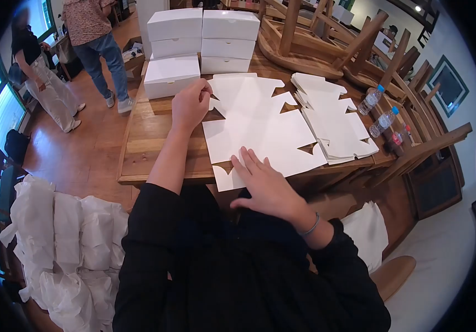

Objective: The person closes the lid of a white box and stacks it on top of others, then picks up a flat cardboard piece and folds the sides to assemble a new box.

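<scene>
A flat white cardboard box blank [257, 122] with cut notches and tabs lies on the wooden table in front of me. My left hand [192, 105] is closed at the blank's upper left side, its curled fingers on a flap there; the fingertips are partly hidden. Near the blank's front edge, my right hand [263, 182] lies with spread fingers, the fingertips resting on the card. Just right of this blank is a stack of similar flat blanks [335, 119].
Closed white boxes [172, 77] are stacked at the back left of the table [144, 149]. Water bottles [383, 122] stand by the right edge, near upturned wooden stools [304, 50]. White wrapped bundles [66, 238] are piled at lower left. Two people [97, 50] stand beyond.
</scene>
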{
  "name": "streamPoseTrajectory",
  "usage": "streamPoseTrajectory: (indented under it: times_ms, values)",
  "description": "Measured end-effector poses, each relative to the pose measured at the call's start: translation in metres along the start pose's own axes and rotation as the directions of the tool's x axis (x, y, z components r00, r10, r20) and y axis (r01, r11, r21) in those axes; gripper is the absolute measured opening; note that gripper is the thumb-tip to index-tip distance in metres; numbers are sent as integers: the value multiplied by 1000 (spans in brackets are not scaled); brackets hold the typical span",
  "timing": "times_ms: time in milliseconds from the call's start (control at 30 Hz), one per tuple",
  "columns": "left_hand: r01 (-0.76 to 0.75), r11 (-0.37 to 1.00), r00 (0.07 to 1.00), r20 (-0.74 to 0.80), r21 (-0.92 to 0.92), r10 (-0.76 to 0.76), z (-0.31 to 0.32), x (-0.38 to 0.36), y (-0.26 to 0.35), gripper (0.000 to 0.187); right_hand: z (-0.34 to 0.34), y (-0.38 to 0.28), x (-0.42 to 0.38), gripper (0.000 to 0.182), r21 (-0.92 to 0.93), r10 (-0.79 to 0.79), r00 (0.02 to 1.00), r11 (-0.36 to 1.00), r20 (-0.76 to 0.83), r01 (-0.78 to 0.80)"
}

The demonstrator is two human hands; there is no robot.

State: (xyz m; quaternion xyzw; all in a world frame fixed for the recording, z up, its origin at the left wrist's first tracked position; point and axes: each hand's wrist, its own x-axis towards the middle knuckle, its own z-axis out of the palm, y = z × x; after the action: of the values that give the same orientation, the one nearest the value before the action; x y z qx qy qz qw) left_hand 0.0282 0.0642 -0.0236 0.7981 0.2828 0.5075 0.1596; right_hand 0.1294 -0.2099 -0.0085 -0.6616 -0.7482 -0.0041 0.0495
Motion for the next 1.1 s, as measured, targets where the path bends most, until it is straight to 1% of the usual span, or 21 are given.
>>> streamPoseTrajectory:
  times_ms: [100, 167, 200, 267, 300, 367, 400, 433, 467, 500, 600, 633, 733, 767, 867, 900, 1000, 1033, 1100]
  values:
    - [-38, 999, 998, 47, 6, 37, 0, 1, 0, 4, 16, 2, -2, 70, 49, 32, 991, 998, -131, -26]
    - [-52, 999, 998, 44, 15, 51, -2, 0, 4, 8, 23, 6, 1, 53, 125, 22, 952, 992, -305, 17]
    - [-58, 998, 997, 45, 21, 57, -3, 0, 10, 10, 22, 7, 1, 48, 161, 23, 921, 986, -388, 43]
    - [0, 998, 994, 110, -60, 6, -5, 4, 21, 14, 6, 9, 1, 39, 338, 233, 948, 929, -214, -152]
    - [28, 995, 990, 143, -96, -14, -8, 10, 26, 17, -1, 10, 4, 38, 412, 324, 939, 876, -117, -251]
    - [-44, 972, 961, 258, -229, 104, -14, 27, 42, 25, 12, 12, 7, 32, 438, 314, 877, 888, -363, -136]
    - [-65, 952, 937, 309, -298, 161, -16, 33, 48, 29, 18, 11, 7, 34, 440, 306, 827, 894, -471, -80]
    - [-98, 946, 870, 434, -310, 232, -18, 40, 49, 32, 21, 9, 7, 35, 442, 314, 810, 894, -496, -76]
    - [-129, 935, 781, 547, -330, 300, -20, 47, 47, 35, 23, 8, 8, 36, 442, 322, 791, 894, -519, -74]
    - [-156, 921, 671, 646, -356, 364, -19, 51, 45, 37, 25, 8, 7, 37, 442, 333, 772, 894, -542, -75]
    - [-228, 951, 658, 687, -209, 308, -10, 49, 36, 39, 30, 10, 5, 34, 471, 404, 797, 865, -448, -174]
    - [-238, 958, 686, 671, -160, 282, -8, 44, 34, 37, 32, 10, 6, 34, 476, 408, 783, 864, -470, -165]
    - [-62, 987, 555, 817, -148, 157, -3, 39, 13, 35, 35, 6, 8, 36, 489, 421, 742, 860, -522, -145]
    - [-44, 941, 550, 779, -334, 302, -1, 39, 1, 33, 34, 5, 9, 37, 499, 432, 728, 855, -533, -141]
    - [130, 920, 561, 793, -369, 239, -17, 38, -1, 37, 33, 4, 11, 39, 549, 464, 700, 827, -542, -124]
    - [40, 965, 506, 838, -261, 206, -25, 43, 1, 42, 33, 5, 11, 40, 568, 478, 691, 815, -542, -118]
    - [140, 977, 451, 889, -158, 79, -37, 42, 12, 49, 35, 8, 10, 39, 621, 530, 671, 773, -519, -130]
    - [180, 970, 332, 938, -164, 97, -33, 43, 3, 50, 35, 9, 10, 40, 635, 542, 671, 760, -507, -134]
    - [266, 953, 287, 956, -142, 62, -33, 37, 5, 47, 37, 12, 11, 40, 663, 567, 668, 735, -482, -145]
